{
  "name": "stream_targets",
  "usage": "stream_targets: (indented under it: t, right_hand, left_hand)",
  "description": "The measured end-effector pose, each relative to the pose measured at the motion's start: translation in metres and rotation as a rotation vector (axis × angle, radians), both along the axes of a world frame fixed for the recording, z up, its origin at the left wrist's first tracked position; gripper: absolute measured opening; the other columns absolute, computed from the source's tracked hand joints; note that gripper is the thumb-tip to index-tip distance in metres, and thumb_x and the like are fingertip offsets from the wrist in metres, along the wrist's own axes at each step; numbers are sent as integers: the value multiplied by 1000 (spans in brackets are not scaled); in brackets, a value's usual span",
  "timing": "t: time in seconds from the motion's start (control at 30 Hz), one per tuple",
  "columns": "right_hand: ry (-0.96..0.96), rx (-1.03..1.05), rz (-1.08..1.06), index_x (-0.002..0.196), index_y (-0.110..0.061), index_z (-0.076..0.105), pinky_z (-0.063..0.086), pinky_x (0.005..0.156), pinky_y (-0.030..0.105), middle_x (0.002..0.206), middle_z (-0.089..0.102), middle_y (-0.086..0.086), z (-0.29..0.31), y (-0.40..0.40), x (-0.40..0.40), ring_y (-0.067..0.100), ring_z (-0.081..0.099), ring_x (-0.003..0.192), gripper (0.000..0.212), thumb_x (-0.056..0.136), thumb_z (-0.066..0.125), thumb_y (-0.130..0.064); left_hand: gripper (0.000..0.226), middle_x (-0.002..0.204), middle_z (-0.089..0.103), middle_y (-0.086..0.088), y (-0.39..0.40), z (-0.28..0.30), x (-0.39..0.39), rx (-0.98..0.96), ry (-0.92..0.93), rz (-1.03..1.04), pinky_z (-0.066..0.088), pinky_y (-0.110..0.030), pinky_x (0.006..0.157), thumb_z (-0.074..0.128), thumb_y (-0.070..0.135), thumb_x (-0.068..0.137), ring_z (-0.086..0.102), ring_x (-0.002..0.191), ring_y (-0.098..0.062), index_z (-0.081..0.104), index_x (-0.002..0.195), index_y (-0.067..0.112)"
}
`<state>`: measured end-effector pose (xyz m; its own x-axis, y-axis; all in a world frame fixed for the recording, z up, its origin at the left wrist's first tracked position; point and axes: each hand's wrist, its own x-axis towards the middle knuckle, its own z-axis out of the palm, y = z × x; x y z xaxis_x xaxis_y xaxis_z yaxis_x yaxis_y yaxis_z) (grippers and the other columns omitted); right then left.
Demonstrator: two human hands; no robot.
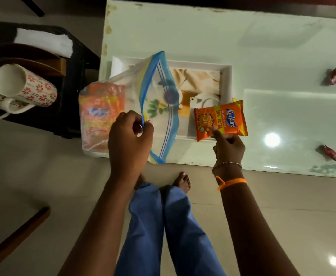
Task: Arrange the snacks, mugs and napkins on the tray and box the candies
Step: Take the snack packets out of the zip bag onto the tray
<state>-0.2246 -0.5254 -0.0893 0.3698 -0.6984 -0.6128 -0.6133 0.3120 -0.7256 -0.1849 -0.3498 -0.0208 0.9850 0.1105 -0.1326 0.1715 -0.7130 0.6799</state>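
Barely begun — my left hand (130, 136) pinches the zip bag (143, 100) rim, my right hand (229, 148) grips one snack packet (221, 120) over the tray (226, 76); mugs (24, 86), napkins (43, 44), candies (333, 75) wait well beyond both hands.

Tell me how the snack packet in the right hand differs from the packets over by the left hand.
The single packet is out in the open, pinched at its lower edge by the right hand; the other packets are stacked inside the clear zip bag, whose rim the left hand grips. Its print reads sharply, theirs blurs behind plastic. All are orange.
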Motion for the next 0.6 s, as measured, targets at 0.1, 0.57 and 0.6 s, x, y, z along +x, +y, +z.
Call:
stream_targets:
  t: [0.1,0.57,0.6]
  right_hand:
    - [-345,183,203,57,-18,49,47,49,20,49,56,-8,47,32,21,6,52,47,31,82,64,-13]
    - [59,-443,1481,120,-3,50,45,93,39,128,53,22,38,199,140,39,51,119,37,87,54,-19]
    - [70,-437,1439,119,-5,51,46,92,39,127,54,20,34,205,143,39,52,118,37,86,54,-20]
  left_hand:
    - [23,59,47,-4,16,10,-6,-91,-20,125,34,-19,54,55,16,86,44,56,-14,42,68,8]
    - [18,92,52,-13,80,23,-3,-228,-178,263,39,-13,74,48,14,92,46,79,-8,56,94,-2]
    - [16,92,52,-13,83,22,-3,-236,-179,255,39,-13,74,48,14,92,47,77,-6,56,92,0]
